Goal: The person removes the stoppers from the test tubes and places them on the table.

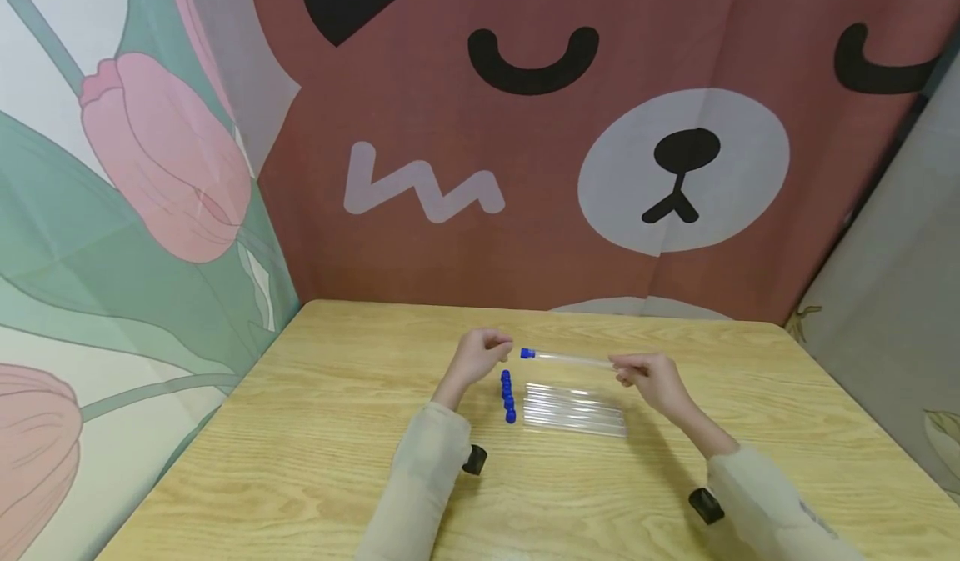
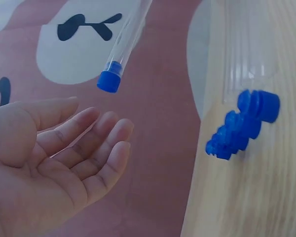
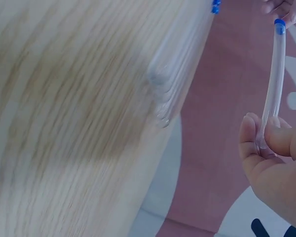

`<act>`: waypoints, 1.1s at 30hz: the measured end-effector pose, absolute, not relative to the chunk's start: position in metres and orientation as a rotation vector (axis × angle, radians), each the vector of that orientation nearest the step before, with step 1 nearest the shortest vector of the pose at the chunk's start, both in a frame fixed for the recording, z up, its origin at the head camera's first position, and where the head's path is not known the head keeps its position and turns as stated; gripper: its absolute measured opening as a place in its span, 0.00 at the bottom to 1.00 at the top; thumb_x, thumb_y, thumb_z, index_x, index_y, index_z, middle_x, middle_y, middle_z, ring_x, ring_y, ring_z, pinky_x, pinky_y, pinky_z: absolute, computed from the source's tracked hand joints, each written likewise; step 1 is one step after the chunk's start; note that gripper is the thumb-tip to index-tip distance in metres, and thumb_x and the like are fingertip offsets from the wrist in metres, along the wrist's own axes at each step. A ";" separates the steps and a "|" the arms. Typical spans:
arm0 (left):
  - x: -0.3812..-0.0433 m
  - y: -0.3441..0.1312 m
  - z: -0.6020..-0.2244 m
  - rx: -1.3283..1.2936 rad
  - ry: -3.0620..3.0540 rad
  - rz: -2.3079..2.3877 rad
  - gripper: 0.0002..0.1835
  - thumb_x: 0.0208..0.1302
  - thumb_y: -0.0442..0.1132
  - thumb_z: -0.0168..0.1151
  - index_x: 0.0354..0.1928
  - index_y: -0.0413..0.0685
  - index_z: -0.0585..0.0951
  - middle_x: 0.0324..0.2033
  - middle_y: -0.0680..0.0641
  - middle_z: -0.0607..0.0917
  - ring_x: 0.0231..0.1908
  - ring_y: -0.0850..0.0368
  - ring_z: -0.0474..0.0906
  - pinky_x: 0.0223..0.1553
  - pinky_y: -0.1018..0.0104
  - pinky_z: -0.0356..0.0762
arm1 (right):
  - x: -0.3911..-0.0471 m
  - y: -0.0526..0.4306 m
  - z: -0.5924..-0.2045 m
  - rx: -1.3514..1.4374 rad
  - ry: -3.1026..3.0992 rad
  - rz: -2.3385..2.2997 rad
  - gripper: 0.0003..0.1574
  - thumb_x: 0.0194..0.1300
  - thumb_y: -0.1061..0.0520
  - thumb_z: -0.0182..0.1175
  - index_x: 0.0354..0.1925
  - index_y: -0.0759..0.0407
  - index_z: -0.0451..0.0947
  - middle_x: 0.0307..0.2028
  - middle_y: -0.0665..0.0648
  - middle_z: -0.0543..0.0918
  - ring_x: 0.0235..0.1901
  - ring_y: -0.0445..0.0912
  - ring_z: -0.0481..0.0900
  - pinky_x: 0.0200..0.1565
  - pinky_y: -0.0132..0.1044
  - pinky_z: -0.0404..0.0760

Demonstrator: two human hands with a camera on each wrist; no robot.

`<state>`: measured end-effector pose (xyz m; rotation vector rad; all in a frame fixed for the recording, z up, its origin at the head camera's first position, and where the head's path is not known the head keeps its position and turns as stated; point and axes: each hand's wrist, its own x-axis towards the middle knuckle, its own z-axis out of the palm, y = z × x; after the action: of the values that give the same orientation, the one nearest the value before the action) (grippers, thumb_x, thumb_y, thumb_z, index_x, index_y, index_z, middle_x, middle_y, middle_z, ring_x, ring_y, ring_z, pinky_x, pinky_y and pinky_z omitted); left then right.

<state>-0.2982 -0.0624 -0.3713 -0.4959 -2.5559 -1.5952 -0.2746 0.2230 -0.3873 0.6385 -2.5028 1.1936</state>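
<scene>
A clear test tube (image 1: 572, 359) with a blue cap (image 1: 528, 353) pushed into its mouth is held level above the table. My right hand (image 1: 649, 378) pinches its rounded end between thumb and fingers, as the right wrist view shows. Just left of the capped end is my left hand (image 1: 482, 356), its fingers loosely bent and holding nothing. In the left wrist view a gap shows between those fingers and the cap (image 2: 109, 81). Below the hands, several clear test tubes (image 1: 574, 411) lie side by side on the table, with a column of loose blue caps (image 1: 508, 396) to their left.
The wooden table (image 1: 300, 461) runs back to a curtain (image 1: 420, 261) with a bear print. A floral curtain (image 1: 165, 161) hangs at the left. Black wrist devices show at the left sleeve (image 1: 427, 453) and the right sleeve (image 1: 765, 494).
</scene>
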 end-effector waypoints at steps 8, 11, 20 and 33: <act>-0.288 -0.062 -0.366 -0.534 -2.532 -1.731 0.13 0.65 0.36 0.52 0.45 0.35 0.78 0.35 0.43 0.81 0.33 0.53 0.79 0.36 0.63 0.77 | -0.265 0.218 -0.380 0.627 -2.475 1.213 0.14 0.52 0.77 0.56 0.40 0.77 0.76 0.34 0.71 0.80 0.26 0.52 0.81 0.28 0.39 0.80; -0.286 -0.061 -0.366 -0.555 -2.523 -1.771 0.14 0.66 0.38 0.50 0.46 0.34 0.77 0.34 0.43 0.81 0.34 0.50 0.79 0.37 0.61 0.77 | -0.262 0.216 -0.379 0.624 -2.470 1.217 0.13 0.52 0.77 0.56 0.40 0.77 0.77 0.34 0.71 0.80 0.26 0.52 0.81 0.28 0.38 0.80; -0.281 -0.057 -0.365 -0.637 -2.548 -1.714 0.15 0.63 0.38 0.55 0.46 0.35 0.78 0.33 0.43 0.82 0.34 0.44 0.79 0.36 0.65 0.77 | -0.258 0.211 -0.377 0.620 -2.466 1.214 0.12 0.53 0.77 0.55 0.39 0.77 0.77 0.31 0.69 0.81 0.25 0.53 0.80 0.27 0.37 0.80; -0.279 -0.053 -0.367 -0.606 -2.537 -1.573 0.07 0.58 0.35 0.60 0.35 0.38 0.82 0.24 0.43 0.82 0.28 0.48 0.79 0.27 0.71 0.74 | -0.254 0.208 -0.372 0.550 -2.502 1.260 0.11 0.55 0.75 0.55 0.39 0.78 0.76 0.31 0.70 0.80 0.25 0.53 0.80 0.27 0.38 0.80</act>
<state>-0.2794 -0.0530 -0.3666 -0.6058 -2.5367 -1.5733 -0.2544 0.2076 -0.3717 0.5503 -2.5016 1.2597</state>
